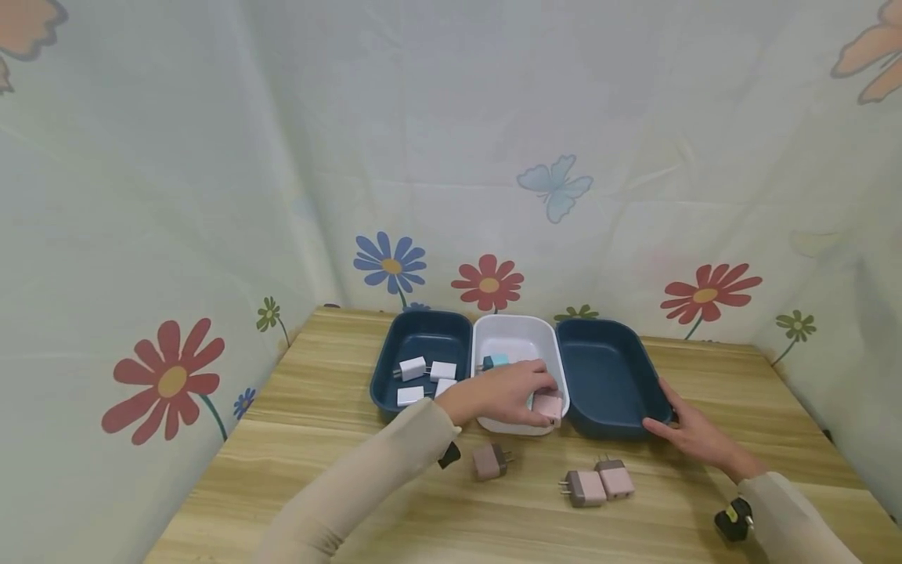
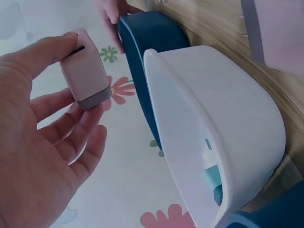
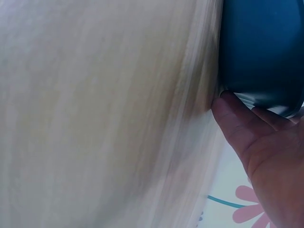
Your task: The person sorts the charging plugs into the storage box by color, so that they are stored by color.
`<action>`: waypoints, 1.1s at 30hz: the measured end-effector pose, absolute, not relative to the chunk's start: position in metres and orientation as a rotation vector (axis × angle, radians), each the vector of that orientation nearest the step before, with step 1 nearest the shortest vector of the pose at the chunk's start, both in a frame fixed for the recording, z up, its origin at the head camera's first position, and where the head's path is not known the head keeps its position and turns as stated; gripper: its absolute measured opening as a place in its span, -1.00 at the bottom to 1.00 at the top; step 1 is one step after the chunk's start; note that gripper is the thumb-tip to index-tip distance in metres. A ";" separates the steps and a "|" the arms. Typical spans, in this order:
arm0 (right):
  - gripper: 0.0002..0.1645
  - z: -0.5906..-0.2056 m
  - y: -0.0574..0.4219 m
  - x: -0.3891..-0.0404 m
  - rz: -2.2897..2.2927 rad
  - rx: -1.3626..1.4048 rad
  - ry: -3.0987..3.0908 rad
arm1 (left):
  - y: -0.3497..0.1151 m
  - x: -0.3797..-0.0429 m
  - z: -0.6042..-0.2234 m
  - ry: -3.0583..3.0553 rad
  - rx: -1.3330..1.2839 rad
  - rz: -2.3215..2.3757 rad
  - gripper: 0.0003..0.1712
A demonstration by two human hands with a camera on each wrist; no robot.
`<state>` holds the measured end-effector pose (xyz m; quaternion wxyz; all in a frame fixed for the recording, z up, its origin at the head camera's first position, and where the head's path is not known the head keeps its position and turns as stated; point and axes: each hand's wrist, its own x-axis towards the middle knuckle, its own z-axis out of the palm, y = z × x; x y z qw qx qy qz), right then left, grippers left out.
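My left hand (image 1: 503, 392) pinches a pink phone charger plug (image 2: 85, 71) between thumb and fingers, over the front right of the white tray (image 2: 237, 104). A teal plug (image 1: 499, 360) lies in that tray; my hand hides part of the inside. My right hand (image 1: 698, 435) holds the front right corner of the right dark blue tray (image 1: 606, 380), thumb at the front and fingers along the side. Three pink-and-grey plugs lie on the table: one plug (image 1: 489, 462) in front of the white tray, another plug (image 1: 586, 488) touching a third plug (image 1: 615, 479) further right.
The left dark blue tray (image 1: 380, 376) stands beside the white one and holds several white plugs (image 1: 412, 368). All three trays stand side by side on the wood-grain table (image 1: 296, 439). A flower-printed cloth (image 1: 451, 196) hangs behind.
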<state>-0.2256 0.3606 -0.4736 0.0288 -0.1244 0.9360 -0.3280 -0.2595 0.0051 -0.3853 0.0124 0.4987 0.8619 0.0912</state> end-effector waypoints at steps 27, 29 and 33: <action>0.12 -0.472 0.362 -0.224 -1.021 -0.386 2.869 | 0.069 -0.293 -0.400 2.745 1.262 0.251 -0.37; 0.12 -0.472 0.362 -0.224 -1.019 -0.374 2.863 | 0.073 -0.296 -0.403 2.743 1.256 0.286 -0.39; 0.12 -0.471 0.361 -0.225 -1.013 -0.356 2.859 | 0.079 -0.300 -0.411 2.735 1.254 0.363 -0.41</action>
